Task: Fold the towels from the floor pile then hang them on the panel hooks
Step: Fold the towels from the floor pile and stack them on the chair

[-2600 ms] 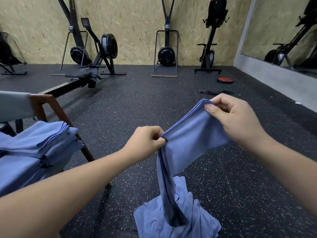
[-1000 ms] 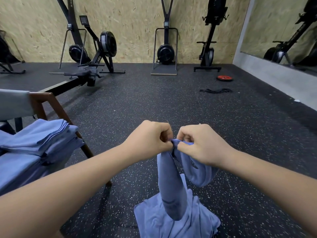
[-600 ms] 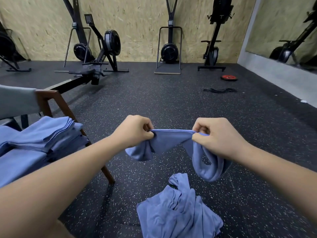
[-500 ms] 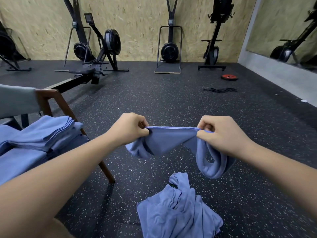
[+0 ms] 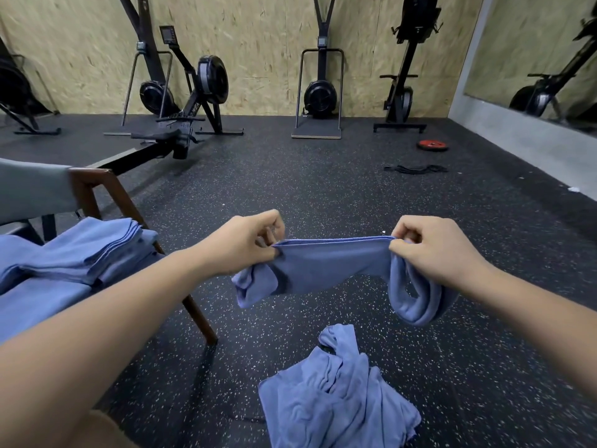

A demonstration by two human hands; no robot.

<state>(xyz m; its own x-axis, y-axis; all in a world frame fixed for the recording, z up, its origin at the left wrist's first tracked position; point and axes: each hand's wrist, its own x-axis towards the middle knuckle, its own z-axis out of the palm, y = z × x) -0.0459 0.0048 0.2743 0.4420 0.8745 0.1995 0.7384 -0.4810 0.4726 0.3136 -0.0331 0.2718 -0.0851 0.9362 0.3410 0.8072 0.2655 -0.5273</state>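
One towel (image 5: 329, 263) hangs between the left hand (image 5: 245, 244) and right hand (image 5: 433, 250), each pinching its top edge. A folded stack (image 5: 87, 250) sits on the chair (image 5: 97, 189), a pile (image 5: 336, 399) waits on the floor (image 5: 323, 189); no hooks show.

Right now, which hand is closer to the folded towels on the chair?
Left. The left hand is just to the right of the folded towels, not touching them. The right hand is farther right, pinching the other end of the held towel.
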